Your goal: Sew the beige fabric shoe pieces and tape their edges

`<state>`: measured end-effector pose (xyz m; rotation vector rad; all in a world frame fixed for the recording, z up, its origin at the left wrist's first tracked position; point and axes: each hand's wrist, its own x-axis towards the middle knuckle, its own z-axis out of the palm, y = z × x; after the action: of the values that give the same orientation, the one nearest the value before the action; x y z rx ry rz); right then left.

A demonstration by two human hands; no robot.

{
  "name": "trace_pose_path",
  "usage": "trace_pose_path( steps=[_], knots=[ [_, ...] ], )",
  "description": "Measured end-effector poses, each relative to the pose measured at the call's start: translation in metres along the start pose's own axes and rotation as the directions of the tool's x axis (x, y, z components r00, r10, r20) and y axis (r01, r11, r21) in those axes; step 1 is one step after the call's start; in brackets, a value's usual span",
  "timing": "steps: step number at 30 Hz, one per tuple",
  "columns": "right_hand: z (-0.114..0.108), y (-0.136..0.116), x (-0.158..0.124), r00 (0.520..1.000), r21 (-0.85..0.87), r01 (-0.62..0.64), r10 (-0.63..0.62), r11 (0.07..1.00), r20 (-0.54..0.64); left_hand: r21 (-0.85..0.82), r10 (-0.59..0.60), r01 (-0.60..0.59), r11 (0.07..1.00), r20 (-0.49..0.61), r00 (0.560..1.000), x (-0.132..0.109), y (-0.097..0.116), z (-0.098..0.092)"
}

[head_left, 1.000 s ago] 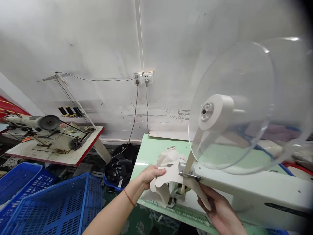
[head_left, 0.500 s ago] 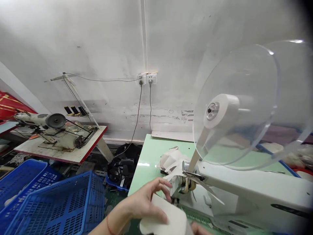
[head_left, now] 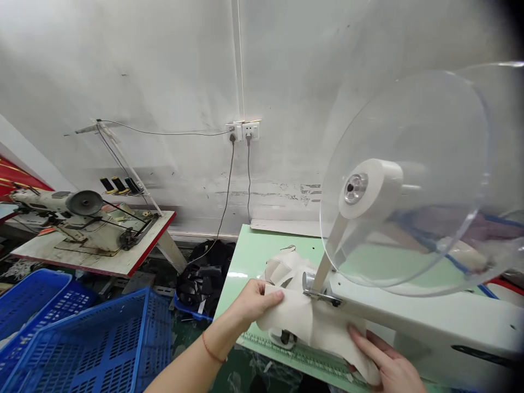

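An off-white fabric piece [head_left: 305,319] is stretched between both hands in front of a white taping machine [head_left: 393,297]. My left hand [head_left: 256,300] pinches its left end, thumb on top. At the lower right, my right hand [head_left: 385,357] grips the other end between thumb and fingers. From a tape roll [head_left: 370,188] with clear round guards, a pale tape strip [head_left: 327,256] runs down to the machine's metal guide [head_left: 321,296], just above the fabric. A heap of similar off-white pieces [head_left: 286,265] lies behind the guide on the green table [head_left: 249,251].
Blue plastic crates [head_left: 94,344] stand on the floor at left, below a sewing machine [head_left: 88,213] on its own table. A tub of black scraps [head_left: 204,284] sits beside the green table. Two cords run down from a wall socket [head_left: 242,131].
The fabric has gone from a bent, bunched shape to spread out under the guide. My right hand has come into fuller view, and my left hand has moved slightly up.
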<state>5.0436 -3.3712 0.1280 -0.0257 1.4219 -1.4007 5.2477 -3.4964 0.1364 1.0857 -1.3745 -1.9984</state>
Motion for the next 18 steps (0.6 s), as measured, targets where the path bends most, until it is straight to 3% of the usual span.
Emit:
trace_pose_path(
  steps=[7, 14, 18],
  knots=[
    [-0.002, 0.005, 0.020, 1.000, 0.024, 0.014, -0.015, 1.000, 0.025, -0.154, -0.070, 0.078, 0.985, 0.056, 0.996, 0.014, -0.011, -0.005],
    [0.011, 0.005, 0.044, 0.999, 0.105, 0.040, -0.041, 0.994, 0.012, -0.238, -0.135, 0.121, 0.964, -0.042, 0.990, 0.028, -0.012, 0.003],
    [0.020, 0.013, 0.036, 0.998, 0.123, 0.041, -0.046, 0.992, 0.038, -0.255, -0.127, 0.106, 0.961, -0.066, 0.990, 0.021, -0.020, 0.010]
  ],
)
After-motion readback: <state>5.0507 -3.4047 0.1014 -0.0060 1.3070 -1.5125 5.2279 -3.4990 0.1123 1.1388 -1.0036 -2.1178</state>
